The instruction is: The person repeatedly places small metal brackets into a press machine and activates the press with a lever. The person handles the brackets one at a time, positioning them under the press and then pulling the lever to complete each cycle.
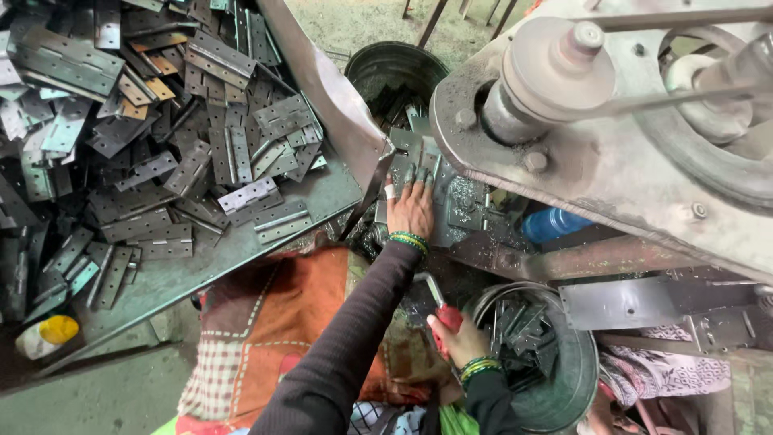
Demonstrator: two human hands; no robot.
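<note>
fingers of the left hand point(411, 208) lie spread and flat, gripping nothing, pressing a grey metal hinge plate point(420, 169) onto the machine bed point(471, 211) under the big press head point(596, 121), while the right hand point(460, 337) is clenched round a red-handled lever point(445, 310) near the rim of a metal bucket point(564, 395) of hinges. this looks like the positioning step at the press; the next move seems to call for the plate squared and the fingertips clear before the lever is worked. more hinges point(161, 145) are heaped on the tray point(241, 258) along its left side.

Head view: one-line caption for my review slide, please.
Left hand rests on the press bed beside piled metal hinges; right hand grips a red-handled tool above a bucket.
</note>
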